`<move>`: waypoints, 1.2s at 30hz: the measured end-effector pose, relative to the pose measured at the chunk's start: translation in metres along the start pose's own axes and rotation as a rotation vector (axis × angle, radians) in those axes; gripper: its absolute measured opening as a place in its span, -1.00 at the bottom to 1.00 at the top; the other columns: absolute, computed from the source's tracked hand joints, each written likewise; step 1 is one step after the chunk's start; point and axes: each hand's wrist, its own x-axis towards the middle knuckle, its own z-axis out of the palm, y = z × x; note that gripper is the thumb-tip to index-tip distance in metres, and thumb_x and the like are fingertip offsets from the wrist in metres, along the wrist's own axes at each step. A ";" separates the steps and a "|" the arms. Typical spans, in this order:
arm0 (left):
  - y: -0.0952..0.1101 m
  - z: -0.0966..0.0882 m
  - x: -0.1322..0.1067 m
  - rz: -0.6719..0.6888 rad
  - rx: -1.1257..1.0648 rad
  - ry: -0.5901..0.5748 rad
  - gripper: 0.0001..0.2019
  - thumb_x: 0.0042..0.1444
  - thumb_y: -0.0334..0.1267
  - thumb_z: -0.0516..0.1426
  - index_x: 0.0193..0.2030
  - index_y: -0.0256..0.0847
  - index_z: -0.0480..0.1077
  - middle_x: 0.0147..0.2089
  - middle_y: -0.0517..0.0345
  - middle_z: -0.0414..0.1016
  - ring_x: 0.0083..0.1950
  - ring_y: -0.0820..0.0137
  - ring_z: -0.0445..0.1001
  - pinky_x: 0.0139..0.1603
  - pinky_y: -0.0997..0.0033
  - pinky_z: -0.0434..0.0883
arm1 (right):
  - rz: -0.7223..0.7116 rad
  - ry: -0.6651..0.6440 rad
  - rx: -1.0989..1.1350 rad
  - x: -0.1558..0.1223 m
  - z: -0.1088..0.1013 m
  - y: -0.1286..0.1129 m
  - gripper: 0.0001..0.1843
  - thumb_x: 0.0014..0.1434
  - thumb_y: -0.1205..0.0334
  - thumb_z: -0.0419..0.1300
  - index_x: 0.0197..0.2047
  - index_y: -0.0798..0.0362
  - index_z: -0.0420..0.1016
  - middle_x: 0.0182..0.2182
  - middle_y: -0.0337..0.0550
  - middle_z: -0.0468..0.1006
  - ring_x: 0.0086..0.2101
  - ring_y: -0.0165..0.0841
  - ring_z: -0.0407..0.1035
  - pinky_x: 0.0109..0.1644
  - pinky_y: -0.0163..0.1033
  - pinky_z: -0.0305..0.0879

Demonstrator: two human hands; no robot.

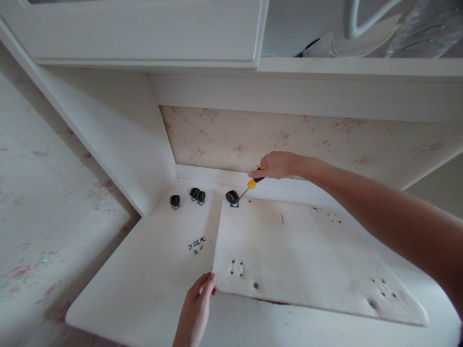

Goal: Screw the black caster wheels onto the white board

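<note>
My right hand (278, 165) is closed around the yellow and black handle of a screwdriver (252, 183). Its shaft slants down to a black caster wheel (232, 196), whose metal plate rests at the far left corner of a white board (296, 250). The exact spot where the tip touches is too small to make out. At the board's near left corner, my left hand (198, 301) grips the edge between thumb and fingers. Screw holes in square patterns mark the board's other corners, with no wheels on them.
Several loose screws (197, 245) lie on the white desk (144, 284) left of the board. Farther back stand a single caster (175, 200) and a close group of casters (197, 194). A white cabinet (144, 36) hangs overhead, and a side panel (115, 130) bounds the left.
</note>
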 end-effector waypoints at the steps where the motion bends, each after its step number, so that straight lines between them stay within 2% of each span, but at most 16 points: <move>1: 0.001 0.001 -0.001 -0.002 -0.010 0.005 -0.52 0.04 0.26 0.15 -0.34 -0.20 0.42 -0.37 0.15 0.32 -0.23 0.31 0.33 -0.14 0.41 0.35 | -0.032 -0.004 0.024 -0.002 0.000 0.000 -0.26 0.11 -0.44 0.03 -0.03 0.03 0.54 -0.24 0.08 0.62 -0.28 -0.12 0.48 -0.36 -0.18 0.21; 3: 0.003 0.001 -0.001 -0.005 -0.026 0.011 -0.51 0.01 0.26 0.16 -0.34 -0.20 0.44 -0.38 0.14 0.34 -0.22 0.30 0.34 -0.13 0.40 0.35 | -0.125 -0.002 0.055 -0.006 0.000 0.001 -0.33 0.11 -0.28 0.17 0.17 -0.06 0.39 -0.12 -0.03 0.62 -0.24 -0.20 0.49 -0.32 -0.24 0.23; 4: 0.003 0.002 -0.001 -0.005 -0.029 0.010 -0.51 0.00 0.26 0.16 -0.34 -0.20 0.44 -0.38 0.14 0.34 -0.23 0.30 0.34 -0.14 0.40 0.35 | -0.163 0.005 0.055 -0.008 -0.001 0.002 -0.35 0.10 -0.19 0.22 0.19 -0.09 0.35 -0.11 -0.06 0.62 -0.23 -0.23 0.49 -0.32 -0.26 0.22; 6: 0.003 0.002 0.000 0.000 -0.029 0.014 -0.52 0.00 0.26 0.16 -0.36 -0.19 0.43 -0.40 0.16 0.34 -0.26 0.31 0.33 -0.17 0.40 0.35 | -0.191 0.023 0.021 -0.010 -0.002 0.003 -0.47 0.08 -0.10 0.25 0.07 -0.05 0.44 -0.17 -0.04 0.62 -0.27 -0.21 0.48 -0.34 -0.25 0.18; 9: 0.001 0.003 0.002 0.000 -0.028 0.041 -0.53 -0.01 0.25 0.16 -0.37 -0.18 0.42 -0.42 0.17 0.33 -0.29 0.32 0.33 -0.23 0.40 0.34 | -0.148 0.027 -0.046 -0.011 -0.001 0.006 -0.52 0.05 -0.22 0.23 -0.18 0.01 0.55 -0.30 0.02 0.61 -0.32 -0.14 0.48 -0.39 -0.20 0.12; 11: 0.000 0.003 0.003 -0.004 -0.027 0.052 -0.53 -0.02 0.26 0.16 -0.39 -0.18 0.41 -0.43 0.17 0.33 -0.30 0.32 0.34 -0.25 0.40 0.33 | -0.123 0.022 -0.070 -0.013 0.002 0.010 -0.50 0.03 -0.28 0.22 -0.23 -0.01 0.57 -0.32 0.01 0.61 -0.32 -0.11 0.48 -0.42 -0.20 0.11; 13: -0.001 0.004 0.003 -0.008 -0.040 0.054 -0.51 -0.04 0.27 0.18 -0.38 -0.19 0.43 -0.42 0.16 0.35 -0.29 0.31 0.35 -0.23 0.40 0.35 | -0.102 0.038 -0.081 -0.014 0.006 0.013 -0.47 0.05 -0.27 0.21 -0.08 -0.07 0.55 -0.26 -0.01 0.62 -0.29 -0.09 0.49 -0.42 -0.21 0.10; 16: 0.001 0.005 0.002 -0.009 -0.065 0.052 -0.48 -0.08 0.29 0.19 -0.32 -0.20 0.46 -0.38 0.13 0.39 -0.24 0.29 0.38 -0.15 0.37 0.37 | -0.119 0.091 -0.096 -0.018 0.011 0.015 -0.41 0.12 -0.16 0.19 0.19 -0.17 0.36 -0.10 -0.04 0.61 -0.18 -0.09 0.48 -0.39 -0.21 0.10; 19: 0.002 0.005 0.001 -0.003 -0.044 0.062 -0.50 -0.06 0.29 0.18 -0.37 -0.18 0.43 -0.41 0.15 0.36 -0.27 0.31 0.36 -0.16 0.37 0.35 | -0.250 0.127 -0.170 -0.020 0.010 0.009 -0.57 0.22 -0.07 0.13 0.13 -0.21 0.39 -0.01 -0.07 0.57 -0.17 -0.14 0.47 -0.37 -0.21 0.08; 22: 0.004 0.004 0.000 0.007 -0.029 0.047 -0.52 -0.04 0.27 0.18 -0.43 -0.18 0.39 -0.44 0.19 0.30 -0.30 0.32 0.32 -0.20 0.39 0.32 | -0.345 0.150 -0.246 -0.017 0.005 -0.001 -0.63 0.27 -0.07 0.08 0.08 -0.17 0.44 -0.05 -0.04 0.57 -0.22 -0.17 0.48 -0.34 -0.20 0.09; 26: 0.006 0.005 -0.001 0.015 -0.023 0.032 -0.53 -0.01 0.26 0.16 -0.45 -0.18 0.38 -0.46 0.20 0.28 -0.33 0.35 0.28 -0.25 0.41 0.29 | -0.183 0.083 -0.170 -0.009 0.000 -0.011 -0.48 0.19 -0.27 0.08 -0.08 -0.05 0.56 -0.21 0.06 0.62 -0.20 -0.05 0.48 -0.33 -0.16 0.14; 28: 0.006 0.006 -0.002 0.014 -0.022 0.052 -0.53 0.01 0.25 0.15 -0.46 -0.18 0.37 -0.47 0.23 0.26 -0.38 0.38 0.24 -0.27 0.42 0.26 | -0.092 0.056 -0.144 -0.005 0.000 -0.011 -0.30 0.21 -0.37 -0.07 -0.20 0.07 0.61 -0.29 0.19 0.61 -0.25 0.00 0.49 -0.37 -0.13 0.16; 30: 0.006 0.007 -0.002 0.013 -0.029 0.058 -0.52 -0.01 0.26 0.16 -0.46 -0.18 0.37 -0.47 0.24 0.25 -0.41 0.40 0.21 -0.30 0.42 0.24 | -0.041 0.018 -0.109 -0.004 0.001 -0.008 -0.20 0.23 -0.39 -0.17 -0.24 0.12 0.61 -0.31 0.24 0.61 -0.29 -0.01 0.49 -0.40 -0.13 0.18; 32: 0.005 0.007 -0.002 0.012 -0.050 0.056 -0.52 -0.04 0.27 0.18 -0.45 -0.18 0.37 -0.46 0.24 0.26 -0.41 0.40 0.21 -0.31 0.42 0.24 | -0.047 -0.013 -0.071 -0.008 0.000 -0.003 -0.24 0.22 -0.39 -0.11 -0.08 0.11 0.57 -0.24 0.19 0.62 -0.28 -0.07 0.50 -0.39 -0.15 0.21; 34: 0.003 0.006 0.000 0.014 -0.065 0.050 -0.52 -0.03 0.27 0.18 -0.43 -0.18 0.38 -0.46 0.24 0.26 -0.40 0.40 0.22 -0.30 0.42 0.24 | -0.080 -0.033 -0.048 -0.013 -0.002 0.002 -0.27 0.15 -0.35 0.06 0.13 0.07 0.44 -0.16 0.11 0.62 -0.26 -0.13 0.50 -0.36 -0.18 0.23; 36: 0.001 0.005 0.001 0.009 -0.054 0.029 -0.51 -0.03 0.27 0.18 -0.43 -0.18 0.37 -0.46 0.24 0.25 -0.39 0.39 0.23 -0.28 0.42 0.25 | -0.115 -0.049 -0.048 -0.017 -0.004 0.003 -0.29 0.12 -0.26 0.17 0.20 0.00 0.36 -0.14 0.04 0.62 -0.26 -0.15 0.49 -0.35 -0.19 0.23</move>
